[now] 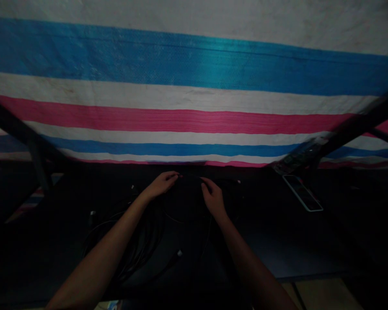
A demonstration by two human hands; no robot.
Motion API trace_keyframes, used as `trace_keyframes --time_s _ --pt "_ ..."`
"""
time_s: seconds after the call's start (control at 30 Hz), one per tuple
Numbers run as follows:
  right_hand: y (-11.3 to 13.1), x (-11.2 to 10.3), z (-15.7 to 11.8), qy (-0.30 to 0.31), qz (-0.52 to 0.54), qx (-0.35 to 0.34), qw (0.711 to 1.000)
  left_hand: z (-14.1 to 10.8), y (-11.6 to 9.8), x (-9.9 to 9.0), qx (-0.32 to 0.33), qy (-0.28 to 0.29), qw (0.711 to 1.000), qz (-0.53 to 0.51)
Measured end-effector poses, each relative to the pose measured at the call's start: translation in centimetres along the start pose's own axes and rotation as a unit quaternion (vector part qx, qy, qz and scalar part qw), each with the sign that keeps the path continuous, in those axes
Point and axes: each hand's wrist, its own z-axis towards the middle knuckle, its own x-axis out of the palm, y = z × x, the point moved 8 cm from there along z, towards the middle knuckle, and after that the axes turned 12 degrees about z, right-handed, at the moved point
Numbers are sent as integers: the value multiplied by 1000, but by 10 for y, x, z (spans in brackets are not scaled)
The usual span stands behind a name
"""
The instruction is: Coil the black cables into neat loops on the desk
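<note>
Both hands are raised over the far part of a dark table in dim light. My left hand (161,185) pinches a thin black cable (191,175) between thumb and fingers. A short way to the right, my right hand (213,196) has its fingers closed round the same cable, which runs between the two hands and is hard to see against the dark surface. Beneath and beside my left forearm lies a loose coil of black cables (155,228). A cable plug (179,253) with a pale tip rests in front of the coil.
A phone with a light-rimmed case (302,193) lies on the dark table (271,249) at right. Behind it a clear plastic bottle (299,156) leans near a dark slanted frame bar (352,125). A striped tarp (194,120) hangs along the back. Another bar (22,129) slants at left.
</note>
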Motion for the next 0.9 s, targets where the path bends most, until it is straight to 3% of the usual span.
trace_keyframes --time_s 0.63,0.9 --pt "0 2 1 8 -10 4 1000 1 3 3 -10 0 999 45" --pt "4 19 -6 88 -64 6 994 2 -3 7 36 11 993 112"
